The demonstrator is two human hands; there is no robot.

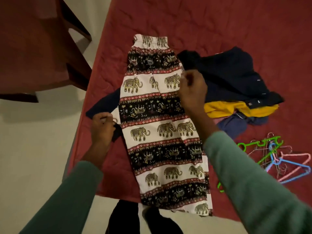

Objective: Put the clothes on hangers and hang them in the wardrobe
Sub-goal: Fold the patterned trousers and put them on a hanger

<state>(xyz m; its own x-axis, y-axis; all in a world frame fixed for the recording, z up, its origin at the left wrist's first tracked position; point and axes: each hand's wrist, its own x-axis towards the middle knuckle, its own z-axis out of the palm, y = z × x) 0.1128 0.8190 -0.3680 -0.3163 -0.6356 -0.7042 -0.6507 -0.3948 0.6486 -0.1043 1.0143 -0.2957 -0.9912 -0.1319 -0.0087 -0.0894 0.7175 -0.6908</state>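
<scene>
Red bed (219, 22) | left hand (102, 127) pinches trousers (152, 132) left edge | right hand (192, 90) pinches right edge | hangers (276, 159) right

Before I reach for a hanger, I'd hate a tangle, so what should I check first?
1. Elephant-print trousers spread flat on the bed: ok.
2. Dark garment out from under them: not ok, the left hand grips it at their edge.
3. Hangers separated: not ok, heaped together.
4. Right hand free: cannot tell, it is curled over the trousers' far edge.
</scene>
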